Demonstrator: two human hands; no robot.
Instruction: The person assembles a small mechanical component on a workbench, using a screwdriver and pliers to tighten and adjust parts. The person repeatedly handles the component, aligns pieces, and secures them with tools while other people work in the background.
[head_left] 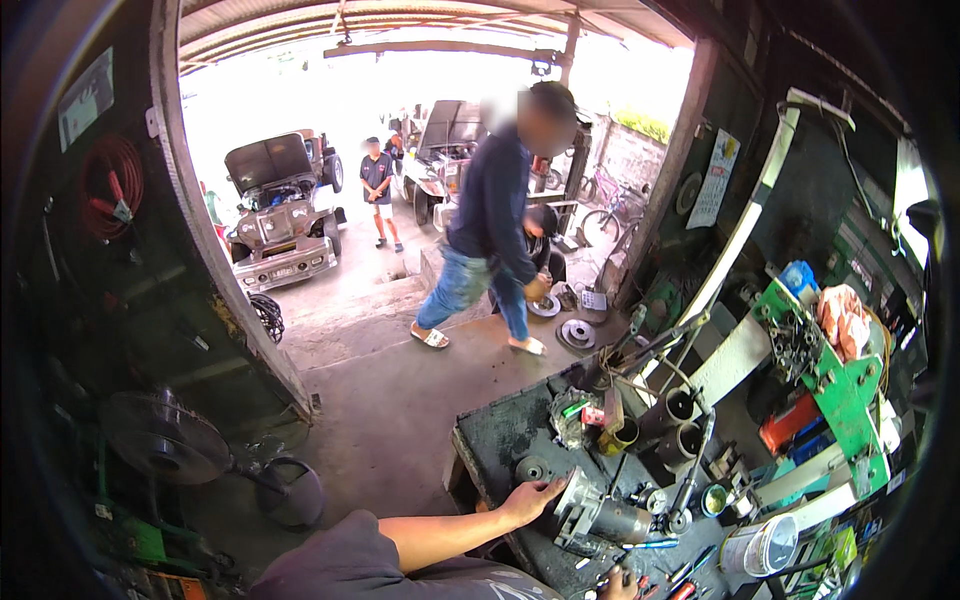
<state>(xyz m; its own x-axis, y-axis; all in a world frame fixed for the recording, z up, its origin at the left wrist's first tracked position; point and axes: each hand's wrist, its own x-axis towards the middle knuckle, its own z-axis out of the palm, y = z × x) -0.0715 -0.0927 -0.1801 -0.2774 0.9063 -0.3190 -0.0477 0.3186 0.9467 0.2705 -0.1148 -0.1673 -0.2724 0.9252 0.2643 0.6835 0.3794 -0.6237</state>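
L hand (pixel 528 504) against metal housing (pixel 615 522), grip unclear, R hand (pixel 620 585) cut off @ btm, hold can't tell

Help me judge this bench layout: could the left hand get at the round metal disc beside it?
Probably yes: the round metal disc lies just beyond the left hand, with nothing visible in between, though that hand appears to touch the flanged metal housing.

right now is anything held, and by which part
The left hand touches the metal unit at its flanged end; whether it grips, or the right hand holds anything, cannot be told.
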